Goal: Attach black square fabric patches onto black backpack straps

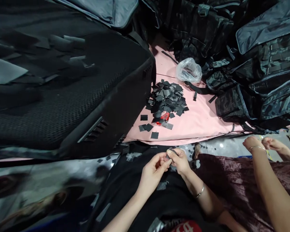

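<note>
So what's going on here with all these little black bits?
A seated person pinches a small dark grey square piece between the left hand and right hand, over their lap. Ahead, on a pink cloth, lies a heap of black square pieces, with a crumpled clear plastic bag and black backpacks behind. Another person's arm is at the right.

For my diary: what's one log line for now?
left hand and right hand: pinching small dark square | square pile: on pink sheet
</note>
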A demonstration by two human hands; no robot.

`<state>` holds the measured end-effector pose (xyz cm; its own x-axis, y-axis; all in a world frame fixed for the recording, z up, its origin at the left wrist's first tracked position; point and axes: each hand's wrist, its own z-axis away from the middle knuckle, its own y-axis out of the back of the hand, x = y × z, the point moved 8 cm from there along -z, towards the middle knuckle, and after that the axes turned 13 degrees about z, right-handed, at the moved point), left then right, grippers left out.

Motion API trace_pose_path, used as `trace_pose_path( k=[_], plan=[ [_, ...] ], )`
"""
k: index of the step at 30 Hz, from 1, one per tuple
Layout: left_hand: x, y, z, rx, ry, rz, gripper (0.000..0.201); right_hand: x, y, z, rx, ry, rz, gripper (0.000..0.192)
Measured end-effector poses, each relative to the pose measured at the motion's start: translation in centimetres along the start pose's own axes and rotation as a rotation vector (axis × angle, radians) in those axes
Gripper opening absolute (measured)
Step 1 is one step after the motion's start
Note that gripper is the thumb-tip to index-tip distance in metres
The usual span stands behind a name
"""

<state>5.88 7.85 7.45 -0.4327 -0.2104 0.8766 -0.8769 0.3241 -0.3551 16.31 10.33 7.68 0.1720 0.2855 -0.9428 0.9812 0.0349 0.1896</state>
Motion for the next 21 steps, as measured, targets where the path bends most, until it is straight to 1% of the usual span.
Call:
trace_pose_path(
  k=[3,5,7,9,12,14,15,16,17,18,20,21],
  plan=[
    [-0.3,-0.7,-0.5,-0.026,0.034,0.082,0.038,1.2,-0.4,0.4,-0.133,-0.132,-0.098,0.058],
    [-0.6,-1.0,-0.8,-0.036,0.089,0.138,0.037,1.2,-0.2,0.8,-0.172,-0.156,-0.073,0.06],
    [-0.9,-1.0,-0.9,-0.034,0.141,0.165,0.036,0.9,0.1,1.3,-0.189,-0.158,-0.047,0.058],
    [-1.0,-0.9,-1.0,-0.026,0.149,0.144,0.035,0.5,-0.1,1.8,-0.213,-0.158,-0.059,0.056],
    [-1.0,-0.5,-1.0,0.025,0.081,0.0,0.033,-0.3,-0.2,2.3,-0.2,-0.122,-0.087,0.05],
    [-1.1,-0.3,-0.9,0.074,0.039,-0.088,0.033,-1.0,0.1,2.4,-0.158,-0.068,-0.02,0.042],
    [-1.2,-0.4,-0.8,0.091,0.046,-0.075,0.034,-1.3,0.3,2.6,-0.151,-0.046,0.03,0.039],
    [-1.5,-0.4,-0.7,0.104,0.079,-0.008,0.034,-1.6,0.4,2.8,-0.164,-0.026,0.078,0.036],
    [-1.8,-0.6,-0.6,0.115,0.138,0.106,0.033,-1.9,0.3,3.0,-0.205,-0.008,0.112,0.034],
    [-2.1,-0.8,-0.4,0.125,0.216,0.254,0.032,-2.2,0.0,3.3,-0.273,0.011,0.114,0.032],
    [-2.0,-1.4,-0.1,0.142,0.38,0.594,0.029,-2.8,-0.5,4.2,-0.443,0.044,0.024,0.031],
    [-1.6,-1.6,0.1,0.153,0.435,0.747,0.027,-2.9,-0.5,4.5,-0.488,0.05,-0.055,0.032]
  ],
)
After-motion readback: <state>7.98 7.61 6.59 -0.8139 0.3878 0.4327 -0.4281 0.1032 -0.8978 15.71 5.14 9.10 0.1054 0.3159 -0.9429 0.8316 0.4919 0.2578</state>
